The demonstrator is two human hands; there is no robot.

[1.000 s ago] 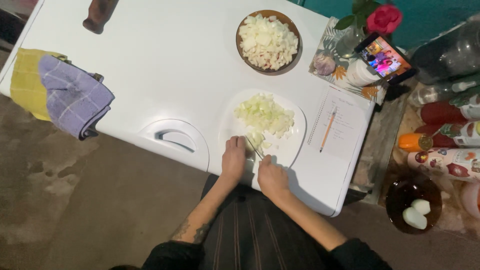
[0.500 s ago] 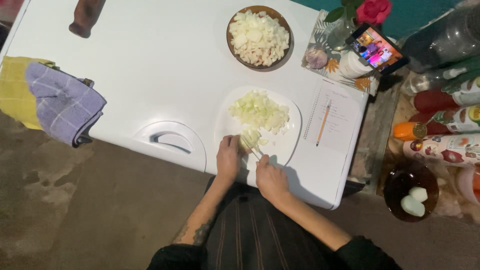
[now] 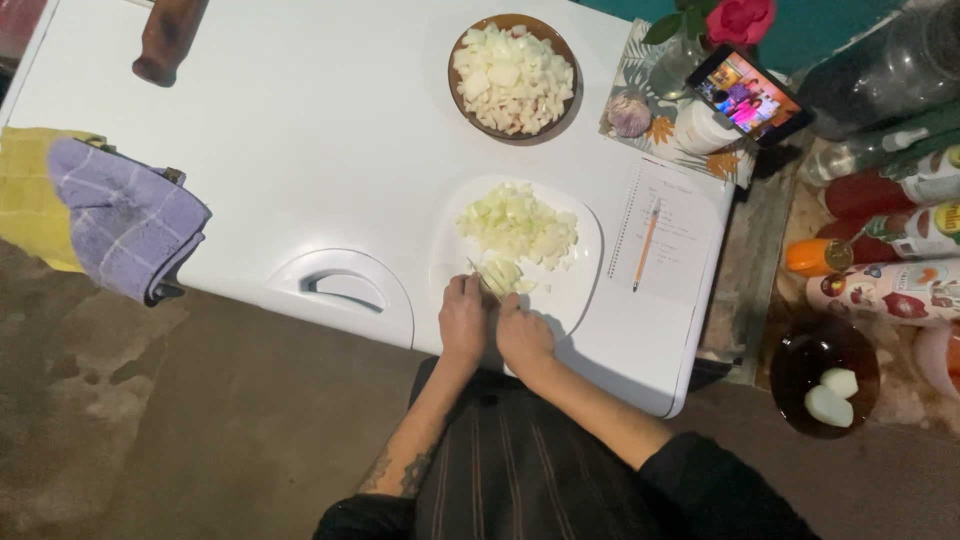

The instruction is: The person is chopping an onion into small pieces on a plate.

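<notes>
A white plate (image 3: 588, 262) on a white appliance top (image 3: 300, 130) carries a pile of chopped pale onion (image 3: 520, 225). At the plate's near edge lies a small uncut onion piece (image 3: 505, 275). My left hand (image 3: 462, 322) has its fingertips pressed on that piece. Close beside it, my right hand (image 3: 522, 338) grips a knife (image 3: 480, 276) whose blade angles up and left across the piece. The handle is hidden inside my fist.
A brown bowl (image 3: 456, 70) of diced white pieces stands behind the plate. To the right are a notebook (image 3: 680, 215) with a pencil (image 3: 645, 245), a garlic bulb (image 3: 628, 112), a phone (image 3: 745, 95), bottles (image 3: 890, 190) and a dark bowl (image 3: 800, 365) on the floor. Purple (image 3: 125, 215) and yellow (image 3: 30, 190) towels hang left.
Both hands stay at the plate's near edge; they sit closer together now, and the knife has worked on along the onion piece. The camera view shifted slightly.
</notes>
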